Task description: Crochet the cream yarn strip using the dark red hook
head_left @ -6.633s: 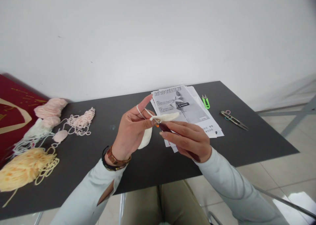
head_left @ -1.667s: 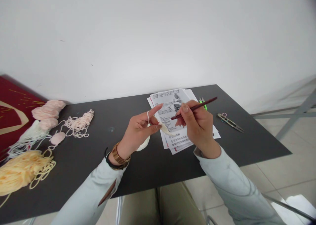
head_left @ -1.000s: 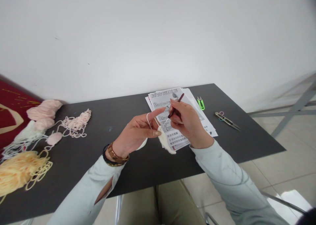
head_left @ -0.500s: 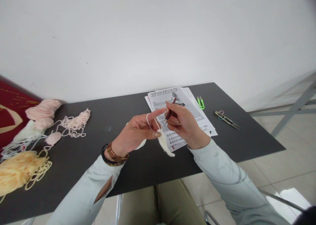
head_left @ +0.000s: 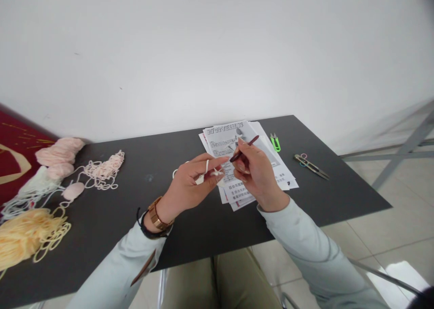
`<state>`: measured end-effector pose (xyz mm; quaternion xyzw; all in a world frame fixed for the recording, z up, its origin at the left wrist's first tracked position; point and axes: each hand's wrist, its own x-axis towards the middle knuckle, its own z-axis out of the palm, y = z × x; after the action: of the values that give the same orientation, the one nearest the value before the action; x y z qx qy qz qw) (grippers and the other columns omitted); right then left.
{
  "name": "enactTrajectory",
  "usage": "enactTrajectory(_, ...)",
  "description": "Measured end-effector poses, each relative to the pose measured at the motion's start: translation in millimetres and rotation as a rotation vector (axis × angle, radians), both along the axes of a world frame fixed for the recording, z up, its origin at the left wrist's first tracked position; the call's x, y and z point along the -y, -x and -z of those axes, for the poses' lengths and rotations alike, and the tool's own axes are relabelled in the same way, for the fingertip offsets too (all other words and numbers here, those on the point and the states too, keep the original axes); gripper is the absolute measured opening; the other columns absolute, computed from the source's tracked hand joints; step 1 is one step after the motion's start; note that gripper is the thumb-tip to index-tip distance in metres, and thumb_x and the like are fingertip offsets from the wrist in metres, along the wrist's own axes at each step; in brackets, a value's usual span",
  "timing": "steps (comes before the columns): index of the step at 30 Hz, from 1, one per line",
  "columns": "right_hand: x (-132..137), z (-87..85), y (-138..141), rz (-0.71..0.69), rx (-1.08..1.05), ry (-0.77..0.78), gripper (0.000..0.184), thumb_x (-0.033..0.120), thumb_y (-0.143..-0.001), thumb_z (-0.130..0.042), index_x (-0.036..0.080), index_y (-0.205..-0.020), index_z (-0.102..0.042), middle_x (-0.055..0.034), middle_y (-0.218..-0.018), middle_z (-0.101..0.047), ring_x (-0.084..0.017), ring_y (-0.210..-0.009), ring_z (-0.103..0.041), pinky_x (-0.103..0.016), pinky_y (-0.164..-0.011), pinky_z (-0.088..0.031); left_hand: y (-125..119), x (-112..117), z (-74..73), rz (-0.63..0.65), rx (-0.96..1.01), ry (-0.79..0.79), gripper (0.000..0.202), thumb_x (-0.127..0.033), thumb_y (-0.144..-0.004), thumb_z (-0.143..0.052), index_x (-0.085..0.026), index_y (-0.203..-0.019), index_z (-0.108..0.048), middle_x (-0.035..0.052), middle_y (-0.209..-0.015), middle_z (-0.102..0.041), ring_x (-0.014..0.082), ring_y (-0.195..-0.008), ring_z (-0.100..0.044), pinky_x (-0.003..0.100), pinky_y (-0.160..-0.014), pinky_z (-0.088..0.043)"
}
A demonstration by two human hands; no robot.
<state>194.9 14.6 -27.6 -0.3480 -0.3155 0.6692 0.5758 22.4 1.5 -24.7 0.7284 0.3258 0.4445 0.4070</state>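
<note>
Over the front of the papers, my left hand (head_left: 195,180) pinches a small white crochet piece (head_left: 219,172) between thumb and fingers, most of it hidden by the hand. White yarn (head_left: 207,166) loops round the index finger, and more white yarn shows behind the hand. My right hand (head_left: 255,173) closes like a pen grip on a crochet hook (head_left: 244,148) with a dark red-brown handle. The hook's tip end points at the left fingertips, close to the white piece; I cannot make out whether it sits in a stitch.
Printed sheets (head_left: 271,153) lie stacked under my hands on the dark table (head_left: 135,223). Green thread snips (head_left: 275,142) and metal snips (head_left: 311,166) lie at right. At left are pink yarn (head_left: 59,151), white yarn (head_left: 34,189), yellow yarn (head_left: 25,236) and a red bag (head_left: 16,151).
My left hand has turned, so the white piece that hung below it is now mostly hidden. My right hand has tilted the hook flatter and shifted slightly right.
</note>
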Motion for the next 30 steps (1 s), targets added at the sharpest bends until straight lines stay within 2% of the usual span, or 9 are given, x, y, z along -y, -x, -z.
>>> enactTrajectory(3, -0.4, 2.3, -0.3, 0.002, -0.003, -0.007, 0.042, 0.049, -0.077, -0.076, 0.018, -0.064, -0.050, 0.0085, -0.042, -0.039, -0.003, -0.033, -0.021, -0.014, -0.030, -0.020, -1.9, 2.4, -4.2, -0.071, 0.030, 0.055, 0.032, -0.015, -0.078, -0.071, -0.025, -0.109, -0.075, 0.0021, -0.077, -0.062, 0.0117, -0.070, -0.054, 0.023, -0.066, -0.044)
enactTrajectory(5, -1.0, 2.8, -0.6, 0.000, -0.009, 0.000, 0.042, 0.049, -0.077, -0.076, 0.018, -0.064, -0.049, 0.0085, -0.041, -0.039, -0.003, -0.033, -0.021, -0.014, -0.030, -0.020, -2.4, 3.8, -4.9, -0.064, 0.097, 0.197, 0.033, -0.018, -0.075, -0.075, -0.025, -0.108, -0.075, 0.0002, -0.071, -0.060, 0.0096, -0.064, -0.051, 0.022, -0.061, -0.041)
enactTrajectory(9, -1.0, 1.4, -0.9, 0.010, 0.015, -0.011, 0.044, 0.050, -0.077, -0.076, 0.018, -0.063, -0.049, 0.0085, -0.040, -0.037, -0.003, -0.033, -0.021, -0.014, -0.030, -0.020, -1.7, 4.3, -3.7, 0.062, 0.304, 0.548, 0.040, -0.021, -0.070, -0.082, -0.024, -0.109, -0.075, -0.0014, -0.067, -0.059, 0.0071, -0.059, -0.050, 0.019, -0.056, -0.039)
enactTrajectory(13, 0.4, 0.0, -1.6, 0.025, 0.029, -0.068, 0.043, 0.052, -0.077, -0.076, 0.018, -0.065, -0.053, 0.0084, -0.041, -0.038, -0.003, -0.033, -0.022, -0.015, -0.031, -0.021, -0.5, 3.8, -4.8, 0.152, 0.412, 0.702, 0.043, -0.018, -0.068, -0.083, -0.024, -0.109, -0.075, -0.0012, -0.068, -0.060, 0.0079, -0.062, -0.056, 0.020, -0.061, -0.043)
enactTrajectory(18, 2.5, -1.4, -2.4, 0.024, 0.010, -0.120, 0.043, 0.053, -0.076, -0.077, 0.018, -0.066, -0.054, 0.0075, -0.046, -0.040, -0.004, -0.036, -0.025, -0.014, -0.032, -0.022, 0.8, 5.2, -6.6, 0.217, 0.448, 0.747, 0.045, -0.014, -0.067, -0.084, -0.023, -0.110, -0.074, -0.0008, -0.067, -0.062, 0.0099, -0.066, -0.062, 0.018, -0.062, -0.043)
enactTrajectory(24, 1.5, -0.1, -1.9, -0.061, -0.012, -0.073, 0.041, 0.050, -0.078, -0.076, 0.017, -0.066, -0.053, 0.0083, -0.047, -0.038, -0.003, -0.036, -0.022, -0.013, -0.032, -0.021, 1.7, 6.0, -6.5, 0.229, 0.390, 0.752, 0.048, -0.016, -0.067, -0.084, -0.023, -0.113, -0.073, 0.0002, -0.066, -0.064, 0.0100, -0.062, -0.060, 0.020, -0.059, -0.042)
enactTrajectory(27, -0.1, 3.0, -1.6, -0.140, -0.057, -0.015, 0.041, 0.048, -0.079, -0.074, 0.017, -0.064, -0.052, 0.0088, -0.045, -0.036, -0.003, -0.036, -0.020, -0.013, -0.031, -0.018, 1.0, 5.6, -5.7, 0.199, 0.344, 0.661, 0.047, -0.019, -0.067, -0.084, -0.023, -0.113, -0.073, -0.0004, -0.065, -0.062, 0.0095, -0.060, -0.056, 0.021, -0.058, -0.042)
enactTrajectory(30, -0.7, 5.2, -1.0, -0.204, -0.123, 0.077, 0.038, 0.044, -0.080, -0.073, 0.017, -0.063, -0.051, 0.0089, -0.043, -0.034, -0.004, -0.036, -0.021, -0.012, -0.030, -0.017, -1.3, 5.9, -3.1, 0.090, 0.284, 0.447, 0.036, -0.020, -0.072, -0.080, -0.024, -0.108, -0.075, 0.0012, -0.071, -0.065, 0.0108, -0.066, -0.057, 0.023, -0.063, -0.045)
